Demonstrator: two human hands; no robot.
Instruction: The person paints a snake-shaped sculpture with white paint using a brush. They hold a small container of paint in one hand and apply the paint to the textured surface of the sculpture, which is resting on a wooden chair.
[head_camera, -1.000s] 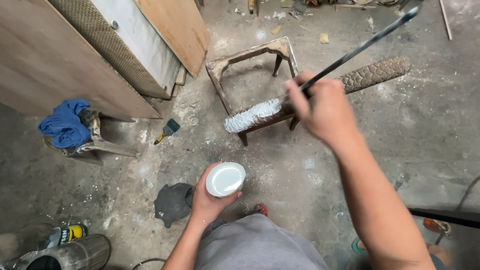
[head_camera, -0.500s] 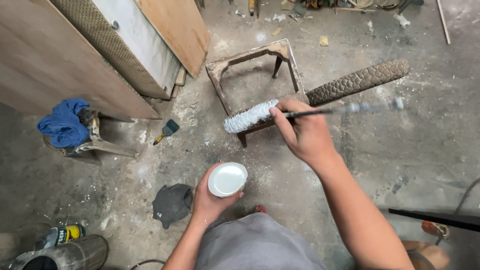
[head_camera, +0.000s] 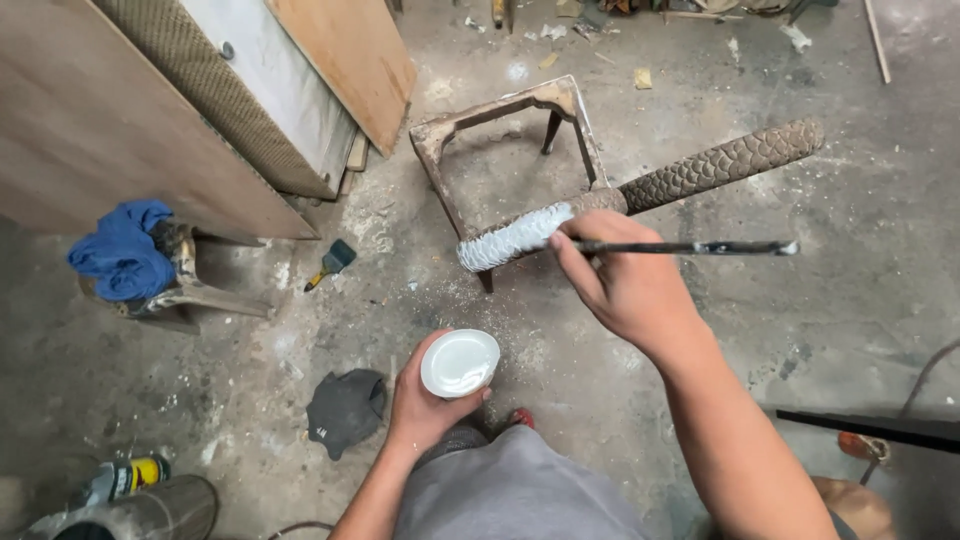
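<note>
Head view, looking down at a dusty concrete floor (head_camera: 880, 330).

1. Left hand (head_camera: 425, 400), at 6 o'clock of the frame: fingers wrapped round a small cup of white paint (head_camera: 459, 362), held upright from below.
2. Right hand (head_camera: 625, 285), just right of centre: fingers closed together on a long thin brush handle (head_camera: 690, 247), which lies level and points toward 3 o'clock. The bristle end is hidden behind the hand; contact with the post cannot be told.
3. Carved post (head_camera: 700, 175) with a scale pattern, lying slantwise across the near rail of a worn wooden stool frame (head_camera: 500, 110). Its lower left end is coated white, the rest bare brown, running up toward 2 o'clock. The white end sits just left of the right hand.
4. Spare paintbrush (head_camera: 333, 260) on the floor at 9 o'clock of the stool frame.
5. Blue cloth (head_camera: 122, 250) draped on a low stand at the left edge.
6. Dark rag (head_camera: 345, 410) on the floor, just left of the left hand.
7. Board panels (head_camera: 130, 130) leaning at 10 to 11 o'clock.
8. Spray can (head_camera: 125, 477) and metal cylinder (head_camera: 150, 512) at 7 o'clock.
9. Dark bar (head_camera: 870, 428) at 4 o'clock.
</note>
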